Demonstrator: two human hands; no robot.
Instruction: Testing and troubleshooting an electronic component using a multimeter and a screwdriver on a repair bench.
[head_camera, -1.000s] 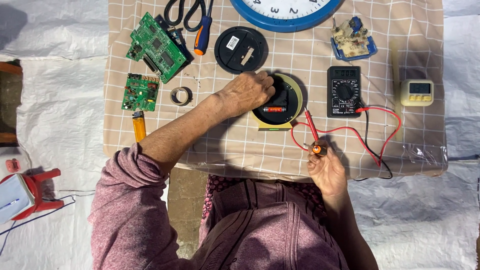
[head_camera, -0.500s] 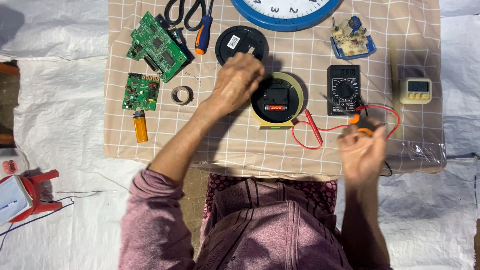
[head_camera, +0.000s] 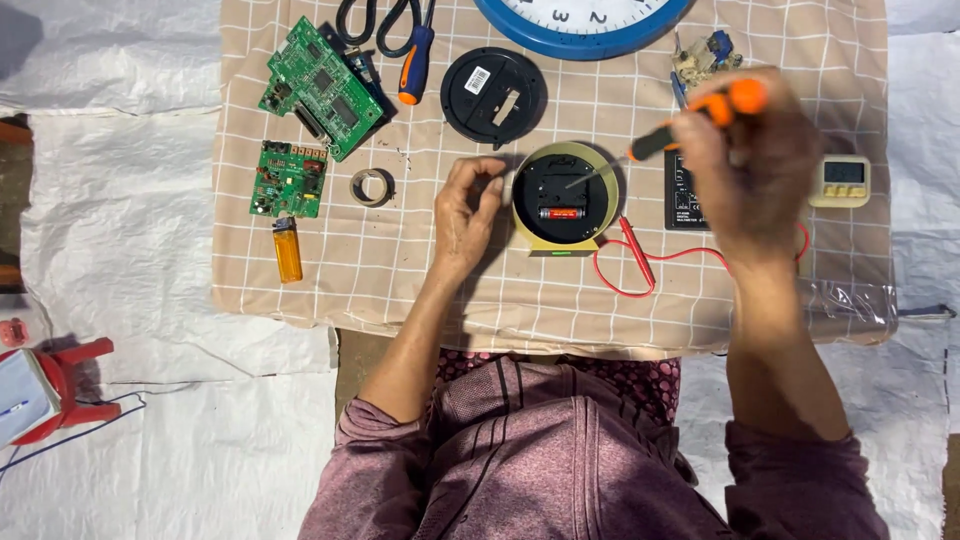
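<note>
A checked beige cloth (head_camera: 400, 290) covered the middle of the frame, keeping the parts together. At its top edge lay a blue wall clock (head_camera: 580, 20). Centre frame sat a small round clock (head_camera: 560, 195), back up, its battery exposed for work. The right hand (head_camera: 750, 160), upper right, had its fingers clamped on an orange-handled screwdriver (head_camera: 700, 115), tip aimed into the clock's back. The left hand (head_camera: 465, 210) rested just left, fingers loosely curled, steadying it.
</note>
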